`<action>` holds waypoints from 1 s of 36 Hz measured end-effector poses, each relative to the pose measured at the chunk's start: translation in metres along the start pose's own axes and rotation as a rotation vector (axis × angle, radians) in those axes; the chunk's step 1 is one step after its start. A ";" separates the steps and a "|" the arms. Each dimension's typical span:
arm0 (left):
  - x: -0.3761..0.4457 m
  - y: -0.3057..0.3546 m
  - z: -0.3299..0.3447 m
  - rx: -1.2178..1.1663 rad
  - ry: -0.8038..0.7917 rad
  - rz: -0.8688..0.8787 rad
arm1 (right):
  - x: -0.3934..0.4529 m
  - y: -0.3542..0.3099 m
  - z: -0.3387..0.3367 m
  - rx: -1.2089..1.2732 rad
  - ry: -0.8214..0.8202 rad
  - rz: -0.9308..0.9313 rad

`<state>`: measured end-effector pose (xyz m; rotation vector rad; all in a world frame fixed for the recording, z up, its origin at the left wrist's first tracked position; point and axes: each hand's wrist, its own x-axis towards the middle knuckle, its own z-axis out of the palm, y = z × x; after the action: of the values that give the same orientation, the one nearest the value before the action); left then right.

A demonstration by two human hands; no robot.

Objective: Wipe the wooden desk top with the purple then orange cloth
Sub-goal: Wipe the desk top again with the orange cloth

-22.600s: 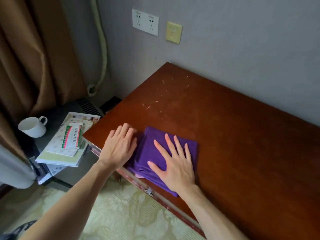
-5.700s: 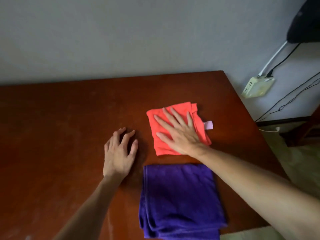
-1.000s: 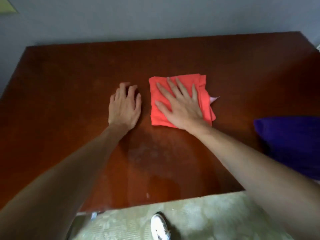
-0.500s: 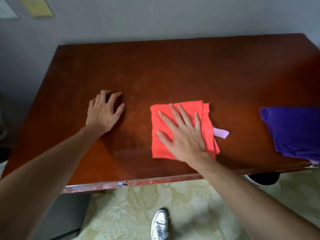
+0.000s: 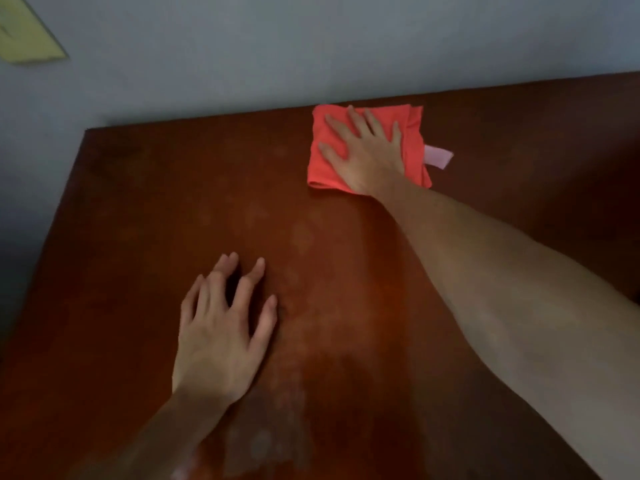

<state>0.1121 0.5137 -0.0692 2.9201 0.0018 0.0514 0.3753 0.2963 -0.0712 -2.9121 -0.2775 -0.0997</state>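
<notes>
1. Orange cloth [image 5: 327,157] lies folded at the bench's [image 5: 138,237] far edge, by the wall.
2. Right hand [image 5: 369,150] presses it flat, fingers straight; left hand [image 5: 221,327] rests open.
3. Orange wiping appears underway; next stroke likely needs steady downward pressure.

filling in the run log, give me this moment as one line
phase: orange pass | right hand: flat on orange cloth, near desk's back edge | left hand: resting on desk | purple cloth: out of view
</notes>
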 end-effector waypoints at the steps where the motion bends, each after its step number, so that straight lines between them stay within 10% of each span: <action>1: 0.001 -0.001 0.000 0.001 -0.006 0.002 | 0.012 0.003 0.000 0.003 0.006 -0.008; 14: 0.002 -0.005 0.003 -0.025 0.013 0.038 | 0.031 0.015 -0.005 -0.064 -0.015 -0.124; 36: -0.030 -0.028 -0.008 -0.056 0.153 0.062 | -0.382 -0.108 -0.008 -0.033 -0.013 -0.198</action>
<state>0.0822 0.5424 -0.0683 2.8524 -0.0638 0.2800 -0.0201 0.3298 -0.0743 -2.9113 -0.5709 -0.1170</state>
